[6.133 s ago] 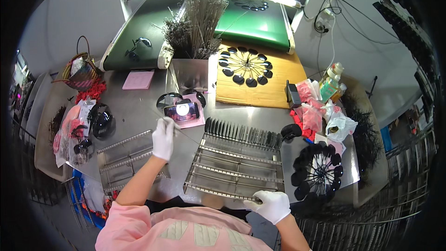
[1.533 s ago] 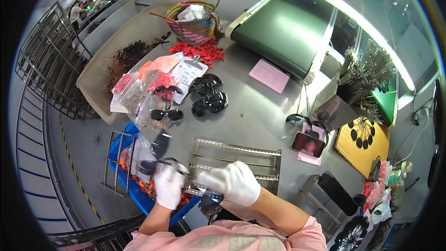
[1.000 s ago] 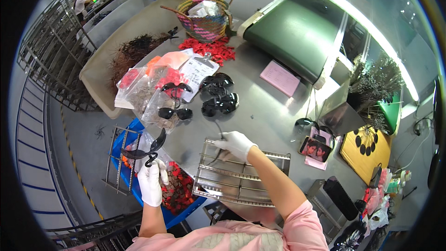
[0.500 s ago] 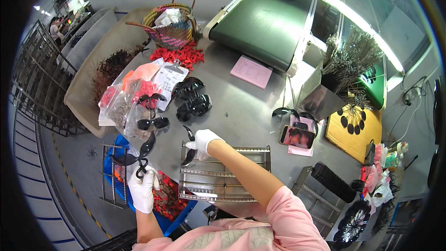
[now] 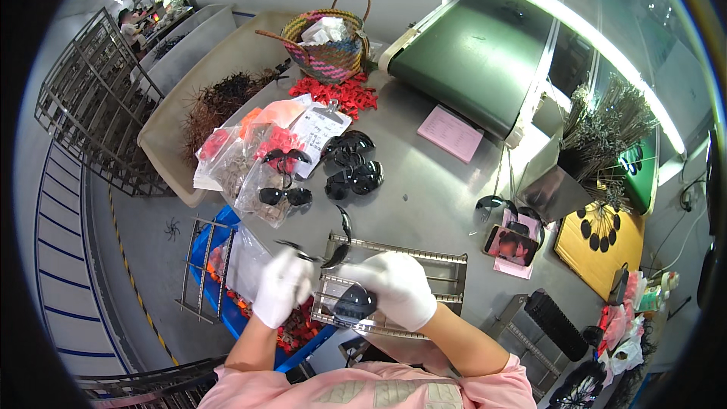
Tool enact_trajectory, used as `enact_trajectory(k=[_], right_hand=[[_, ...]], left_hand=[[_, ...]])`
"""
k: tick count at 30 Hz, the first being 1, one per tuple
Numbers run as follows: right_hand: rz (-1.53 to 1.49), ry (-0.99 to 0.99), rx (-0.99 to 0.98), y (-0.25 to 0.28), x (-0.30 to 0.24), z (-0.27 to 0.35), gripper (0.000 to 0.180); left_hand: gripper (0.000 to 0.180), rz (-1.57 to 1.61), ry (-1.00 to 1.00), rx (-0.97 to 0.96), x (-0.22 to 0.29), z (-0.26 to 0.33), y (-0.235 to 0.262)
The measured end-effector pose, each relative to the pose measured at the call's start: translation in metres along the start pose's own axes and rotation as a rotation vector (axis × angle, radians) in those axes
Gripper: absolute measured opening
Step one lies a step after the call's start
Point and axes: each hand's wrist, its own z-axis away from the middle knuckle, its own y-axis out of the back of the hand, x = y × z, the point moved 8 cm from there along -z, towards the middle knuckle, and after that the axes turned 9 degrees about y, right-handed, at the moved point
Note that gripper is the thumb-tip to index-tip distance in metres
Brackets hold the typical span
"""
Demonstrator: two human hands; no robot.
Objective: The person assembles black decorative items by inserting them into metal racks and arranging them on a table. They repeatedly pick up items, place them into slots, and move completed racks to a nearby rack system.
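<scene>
Over the near edge of the metal table [image 5: 424, 182] our two white-gloved hands meet above a slotted wire rack [image 5: 413, 261]. Our left hand [image 5: 282, 286] is curled, fingers pinched on the thin temple arm of a pair of dark sunglasses [image 5: 333, 254], whose other arm sticks up toward the table's middle. Our right hand [image 5: 394, 288] comes across from the right, wrist bent inward, fingers closed round a dark lens [image 5: 353, 304] at the rack's front rail. Both forearms rise from the lower edge in pink sleeves.

Just beyond the rack lies a heap of black sunglasses [image 5: 352, 167], with clear bags [image 5: 261, 170] of more pairs to its left. Red clips [image 5: 337, 93] lie before a woven basket [image 5: 327, 45]. A blue crate [image 5: 219, 273] sits below the table edge under our left hand. To the right, a phone [image 5: 513, 245] rests on pink paper, near the rack's far corner.
</scene>
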Motion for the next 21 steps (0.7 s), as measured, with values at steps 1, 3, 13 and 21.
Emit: enact_trajectory(k=[1, 3, 13, 21], right_hand=[[-0.058, -0.017, 0.285, 0.017, 0.010, 0.007, 0.047], [-0.534, -0.464, 0.353, -0.002, 0.066, 0.032, 0.038], [-0.929, -0.814, 0.092, -0.082, 0.136, 0.044, 0.049], [-0.677, -0.804, -0.313, -0.108, 0.164, 0.007, 0.038]], left_hand=[[0.028, -0.008, -0.186, 0.163, 0.028, 0.004, 0.010], [0.026, -0.148, -1.069, 0.368, 0.114, 0.042, 0.012], [0.091, -1.191, -0.101, 0.433, 0.065, -0.179, 0.097], [0.017, -1.059, -0.255, 0.452, 0.014, -0.228, 0.104]])
